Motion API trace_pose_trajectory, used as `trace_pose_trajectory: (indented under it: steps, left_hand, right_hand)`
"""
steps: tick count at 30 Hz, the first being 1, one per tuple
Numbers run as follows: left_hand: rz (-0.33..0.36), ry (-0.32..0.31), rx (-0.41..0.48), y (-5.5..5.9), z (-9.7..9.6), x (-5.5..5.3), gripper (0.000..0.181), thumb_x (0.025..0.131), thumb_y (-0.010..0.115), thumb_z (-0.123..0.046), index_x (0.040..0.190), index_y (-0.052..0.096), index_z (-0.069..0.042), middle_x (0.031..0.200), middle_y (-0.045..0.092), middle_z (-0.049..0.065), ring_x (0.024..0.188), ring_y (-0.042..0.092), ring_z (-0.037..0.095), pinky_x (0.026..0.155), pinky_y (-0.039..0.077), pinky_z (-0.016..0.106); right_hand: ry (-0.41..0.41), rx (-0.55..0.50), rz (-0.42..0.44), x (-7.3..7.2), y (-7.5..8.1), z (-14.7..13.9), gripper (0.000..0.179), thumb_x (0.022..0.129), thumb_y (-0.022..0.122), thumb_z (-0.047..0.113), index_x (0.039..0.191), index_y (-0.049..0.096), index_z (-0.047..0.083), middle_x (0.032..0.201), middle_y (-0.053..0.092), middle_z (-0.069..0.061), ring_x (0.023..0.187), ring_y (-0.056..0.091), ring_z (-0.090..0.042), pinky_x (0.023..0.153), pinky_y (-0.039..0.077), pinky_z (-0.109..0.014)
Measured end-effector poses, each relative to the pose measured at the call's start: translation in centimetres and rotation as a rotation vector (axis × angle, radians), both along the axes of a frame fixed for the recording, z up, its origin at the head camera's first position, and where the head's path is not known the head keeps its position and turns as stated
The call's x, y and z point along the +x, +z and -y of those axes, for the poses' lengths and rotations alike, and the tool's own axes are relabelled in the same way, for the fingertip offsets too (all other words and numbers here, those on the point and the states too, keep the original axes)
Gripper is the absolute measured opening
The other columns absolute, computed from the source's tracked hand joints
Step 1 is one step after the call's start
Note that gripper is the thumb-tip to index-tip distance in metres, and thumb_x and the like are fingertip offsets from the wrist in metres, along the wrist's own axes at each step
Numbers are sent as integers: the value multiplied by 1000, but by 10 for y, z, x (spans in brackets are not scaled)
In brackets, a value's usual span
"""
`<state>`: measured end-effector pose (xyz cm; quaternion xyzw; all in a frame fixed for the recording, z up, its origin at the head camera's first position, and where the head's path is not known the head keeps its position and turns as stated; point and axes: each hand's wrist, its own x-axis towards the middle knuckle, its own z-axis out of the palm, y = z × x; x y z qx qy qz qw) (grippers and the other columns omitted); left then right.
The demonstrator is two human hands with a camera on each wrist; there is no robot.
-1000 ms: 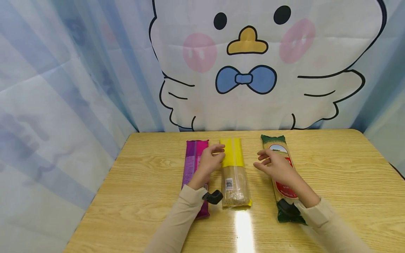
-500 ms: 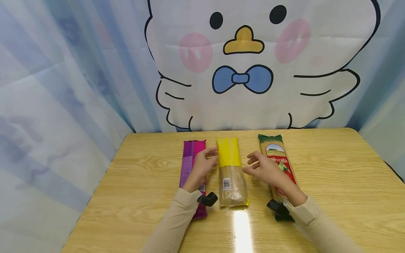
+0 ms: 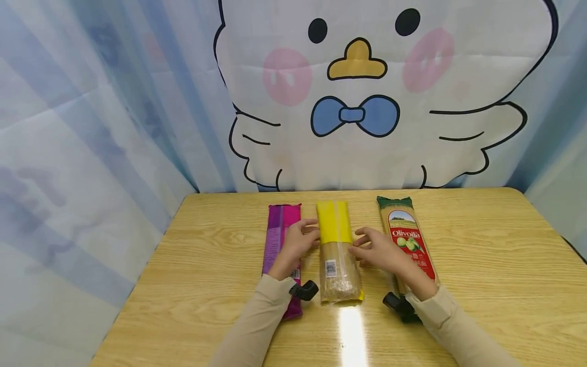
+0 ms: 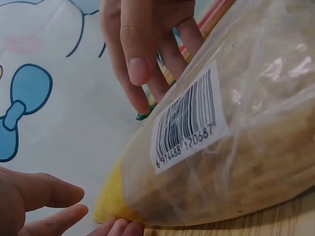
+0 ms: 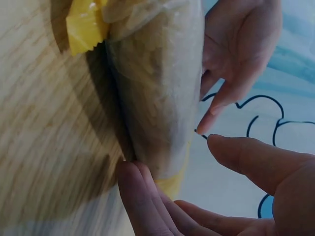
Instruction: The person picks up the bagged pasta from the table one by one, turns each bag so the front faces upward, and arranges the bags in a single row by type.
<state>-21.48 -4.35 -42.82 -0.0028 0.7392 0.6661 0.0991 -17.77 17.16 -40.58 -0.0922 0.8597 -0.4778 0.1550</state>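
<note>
A yellow and clear bag of noodles (image 3: 338, 255) lies flat on the wooden table, with a barcode label on its clear part. My left hand (image 3: 298, 243) is at the bag's left side, its fingers loosely bent and the fingertips by the bag's lower edge. On the opposite side my right hand (image 3: 379, 251) has its fingertips at the bag's edge; in the right wrist view the fingertips (image 5: 133, 184) touch the bag low down near the table. Neither hand's thumb is pressed on the bag. No fingers are curled round it.
A purple and pink packet (image 3: 273, 239) lies to the left, partly under my left forearm. To the right is a green-ended Olivoilà pasta packet (image 3: 405, 224), partly hidden by my right arm. Behind the table (image 3: 220, 244) hangs a printed curtain (image 3: 357, 158).
My right hand has moved left, off the Olivoilà packet, to the noodle bag's right side. My left hand has come slightly down along the bag's left side. The packets stay in place.
</note>
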Motion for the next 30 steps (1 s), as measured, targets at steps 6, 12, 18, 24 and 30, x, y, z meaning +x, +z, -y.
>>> trace_pose_trajectory:
  steps: [6,12,18,24,30]
  left_hand:
    - [13,-5,-1,0,-4,0,40,96,61,-7,135,57,2,120,66,23,100,69,28,86,59,38]
    - [34,-3,-19,1,-3,0,42,95,63,-6,135,57,2,119,66,24,98,70,29,84,60,38]
    - [37,19,-23,0,-2,-1,42,92,65,-4,132,59,4,119,66,24,98,70,31,83,60,39]
    - [27,10,-44,-4,-4,-2,40,89,71,-7,126,64,6,118,67,21,100,69,30,83,60,37]
    - [19,23,-58,-5,-5,-2,41,86,74,-4,125,64,6,117,68,21,101,69,30,83,60,37]
  right_hand:
    - [-13,6,18,2,-6,2,60,96,66,16,140,38,-14,124,58,-31,95,69,-31,74,61,-38]
    - [10,9,-6,1,-10,4,54,95,65,11,137,41,-15,121,58,-32,97,68,-33,70,61,-37]
    - [16,0,2,1,-9,7,55,95,65,10,136,40,-15,111,60,-28,82,69,-26,67,60,-37]
    - [-9,-61,92,1,-10,7,55,97,63,10,140,36,-12,110,59,-25,76,66,-19,68,61,-38]
    - [-6,-112,146,1,-10,7,58,97,63,10,142,32,-11,114,56,-27,81,66,-20,70,61,-40]
